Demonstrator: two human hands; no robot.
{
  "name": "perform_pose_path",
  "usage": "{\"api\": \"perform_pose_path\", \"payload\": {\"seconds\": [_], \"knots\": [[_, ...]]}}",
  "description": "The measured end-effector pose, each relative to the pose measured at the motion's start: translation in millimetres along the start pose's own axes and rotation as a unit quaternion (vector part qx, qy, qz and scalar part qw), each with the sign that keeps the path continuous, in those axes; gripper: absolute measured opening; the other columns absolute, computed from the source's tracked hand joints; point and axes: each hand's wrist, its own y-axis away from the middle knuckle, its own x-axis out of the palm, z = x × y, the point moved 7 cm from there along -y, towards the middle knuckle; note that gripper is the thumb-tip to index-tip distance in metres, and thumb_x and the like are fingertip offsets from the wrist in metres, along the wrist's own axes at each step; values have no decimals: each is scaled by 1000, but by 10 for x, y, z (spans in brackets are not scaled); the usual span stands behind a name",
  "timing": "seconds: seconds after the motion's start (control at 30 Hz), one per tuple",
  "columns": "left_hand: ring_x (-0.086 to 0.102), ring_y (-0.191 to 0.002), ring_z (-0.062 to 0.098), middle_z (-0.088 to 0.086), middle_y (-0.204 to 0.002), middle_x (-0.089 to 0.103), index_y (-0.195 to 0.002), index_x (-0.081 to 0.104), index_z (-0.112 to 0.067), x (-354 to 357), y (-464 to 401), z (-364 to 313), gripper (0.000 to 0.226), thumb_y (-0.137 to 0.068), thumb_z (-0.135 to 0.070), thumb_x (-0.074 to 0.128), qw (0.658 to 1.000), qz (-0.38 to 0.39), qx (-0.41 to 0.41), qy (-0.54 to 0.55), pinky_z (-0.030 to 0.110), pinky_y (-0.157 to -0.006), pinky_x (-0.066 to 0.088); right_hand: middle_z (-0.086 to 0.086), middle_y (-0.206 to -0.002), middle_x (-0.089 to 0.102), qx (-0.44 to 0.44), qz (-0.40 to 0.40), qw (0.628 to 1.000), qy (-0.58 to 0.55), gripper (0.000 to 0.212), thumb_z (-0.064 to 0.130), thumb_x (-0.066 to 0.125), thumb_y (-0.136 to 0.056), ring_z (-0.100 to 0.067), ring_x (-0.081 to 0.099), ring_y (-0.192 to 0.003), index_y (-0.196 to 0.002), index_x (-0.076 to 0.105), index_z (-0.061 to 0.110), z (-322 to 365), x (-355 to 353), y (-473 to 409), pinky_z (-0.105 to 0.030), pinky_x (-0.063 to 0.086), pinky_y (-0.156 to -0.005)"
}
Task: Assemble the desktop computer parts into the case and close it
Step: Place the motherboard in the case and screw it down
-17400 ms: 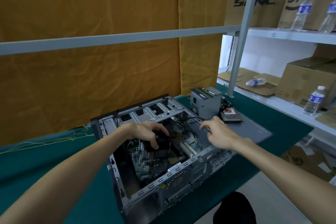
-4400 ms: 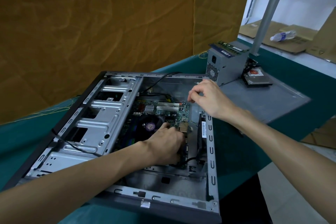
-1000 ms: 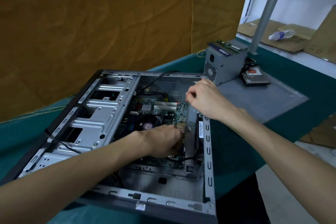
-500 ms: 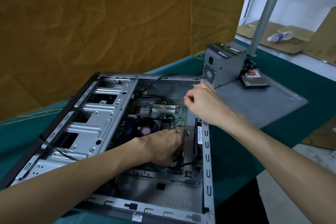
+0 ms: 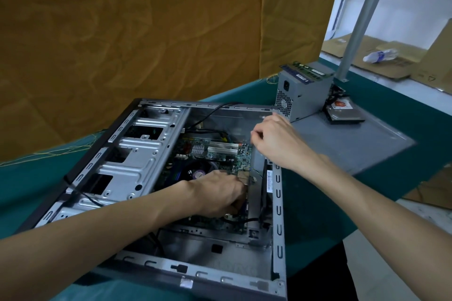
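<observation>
The open computer case [image 5: 137, 154] lies on its side on the green table, with the motherboard [image 5: 220, 154] inside. My left hand [image 5: 217, 195] reaches down into the case at the board's rear edge. Its fingers curl round that edge, and their tips are hidden. My right hand [image 5: 274, 142] hovers over the case's rear wall, thumb and curled fingers pinching the wall's upper edge. The power supply [image 5: 303, 93] stands outside the case with RAM sticks [image 5: 308, 69] on top. A hard drive [image 5: 344, 113] lies beside it on the grey side panel [image 5: 354, 144].
A metal shelf post [image 5: 362, 14] rises behind the power supply. Flattened cardboard and a water bottle [image 5: 379, 55] lie on the shelf beyond. An orange cloth hangs behind the table. Black cables run across the case's drive bays [image 5: 80, 193].
Over the last second both hands stay at the motherboard's rear edge and the rear wall, shifting only slightly. Earlier the case stood on edge; it now lies flat.
</observation>
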Motion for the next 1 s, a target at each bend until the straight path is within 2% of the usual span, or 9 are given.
{"api": "perform_pose_path", "payload": {"seconds": [0.17, 0.3, 0.4, 0.5, 0.63, 0.7, 0.8, 0.9, 1.0], "knots": [[63, -102, 24, 2, -103, 71, -101, 73, -18, -177, 163, 8, 36, -102, -47, 51, 997, -66, -27, -16, 34, -102, 40, -2, -82, 66, -2, -26, 998, -51, 39, 22, 46, -105, -20, 58, -94, -76, 69, 9, -12, -43, 29, -45, 36, -114], [39, -135, 31, 6, -140, 43, -138, 49, -20, -275, 392, 260, 49, -103, -53, 42, 971, -140, -192, 26, 47, -113, 34, -1, -112, 65, 37, -137, 977, -162, 15, 15, 58, -100, -11, 53, -107, -106, 68, 8, -69, -233, 181, -33, 42, -104], [29, -141, 40, 17, -149, 28, -149, 25, -11, -113, 445, 423, 77, -97, -62, 49, 936, -64, -328, 113, 51, -112, 37, 3, -126, 42, 95, -185, 948, -241, 43, 24, 65, -98, 1, 51, -102, -134, 45, 10, -126, -320, 417, -16, 41, -92], [31, -141, 40, 21, -149, 26, -147, 21, -6, -78, 438, 542, 84, -94, -60, 57, 902, -71, -403, 137, 48, -108, 40, -2, -132, 38, 172, -98, 928, -315, 54, 49, 64, -96, -1, 58, -98, -130, 31, 23, -179, -191, 667, -11, 46, -76], [38, -143, 37, 23, -158, 29, -156, -2, 5, 92, 422, 657, 113, -91, -63, 61, 868, 5, -435, 240, 40, -111, 38, -2, -165, 15, 261, 13, 916, -303, 109, 79, 59, -82, -30, 35, -144, -157, 9, 17, -310, -61, 939, -45, 35, -110], [48, -136, 33, 18, -149, 44, -154, 14, 7, 114, 440, 700, 112, -85, -64, 68, 861, -18, -445, 246, 36, -104, 44, -3, -169, 9, 280, 40, 908, -308, 124, 85, 59, -76, -32, 29, -150, -160, 2, 14, -383, -25, 1025, -51, 31, -116], [58, -124, 30, 12, -136, 57, -144, 39, 3, 80, 475, 708, 101, -80, -68, 69, 858, -75, -456, 225, 31, -91, 47, -1, -171, 7, 327, 137, 826, -437, 140, 92, 67, -59, -30, 19, -154, -164, 7, 22, -430, 178, 1199, -57, 29, -119], [55, -128, 30, 11, -138, 55, -144, 38, 2, 66, 488, 661, 106, -75, -73, 69, 849, -95, -466, 230, 32, -97, 45, 3, -171, 10, 324, 246, 729, -550, 131, 90, 76, -49, -39, 27, -149, -159, 20, 47, -270, 310, 1373, -64, 36, -112], [54, -129, 31, 11, -137, 55, -141, 36, 2, 43, 462, 616, 109, -72, -75, 72, 844, -114, -471, 228, 35, -101, 46, -6, -170, 18, 308, 291, 706, -568, 127, 90, 77, -49, -46, 42, -138, -156, 19, 55, -194, 350, 1428, -65, 39, -109]]}}
